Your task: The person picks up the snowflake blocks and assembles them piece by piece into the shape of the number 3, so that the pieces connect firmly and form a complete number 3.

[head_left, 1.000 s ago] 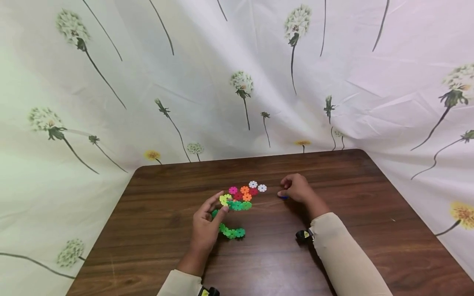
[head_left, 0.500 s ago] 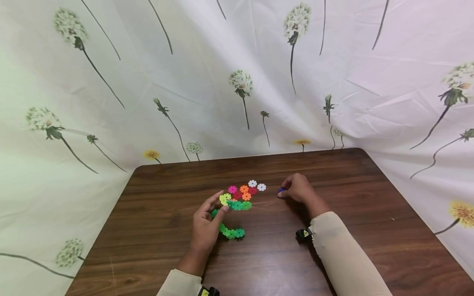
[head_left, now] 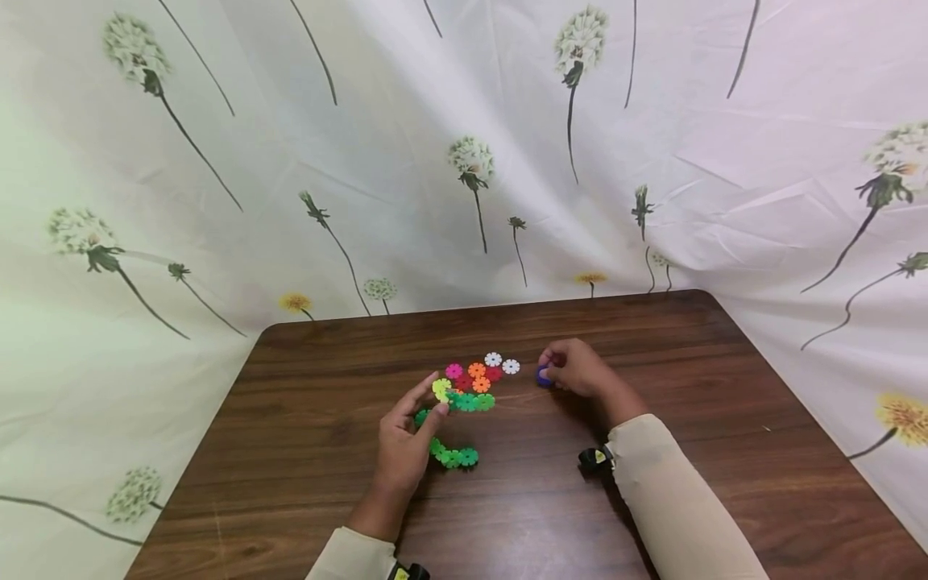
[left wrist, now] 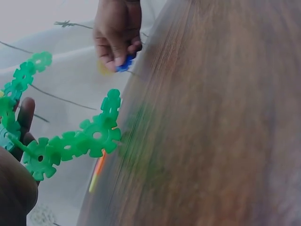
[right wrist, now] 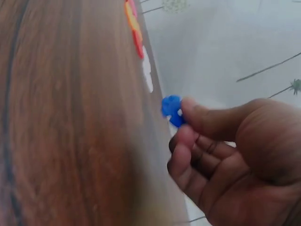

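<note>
My left hand (head_left: 406,439) holds a curved chain of interlocking flower-shaped discs (head_left: 467,402) between thumb and fingers, mostly green. In the left wrist view the green discs (left wrist: 96,135) are slotted edge to edge, and one arm of the chain extends beyond the hand. To the right, and apart from the chain, my right hand (head_left: 578,369) pinches a small blue notched disc (right wrist: 172,110) between thumb and fingertips. Whether the blue is one disc or two together, I cannot tell. Part of the chain is hidden behind the left hand.
Loose flower discs in pink, red and orange (head_left: 476,370) lie on the brown wooden table (head_left: 290,451) beyond the chain, with two white discs (head_left: 511,366) at their right. Yellow discs (head_left: 441,387) show at the left fingertips. A flower-printed cloth (head_left: 406,161) hangs behind the table.
The blue disc has come up between my right fingers and turned to show more of itself. My right hand has shifted slightly left. The left hand and chain have stayed nearly still.
</note>
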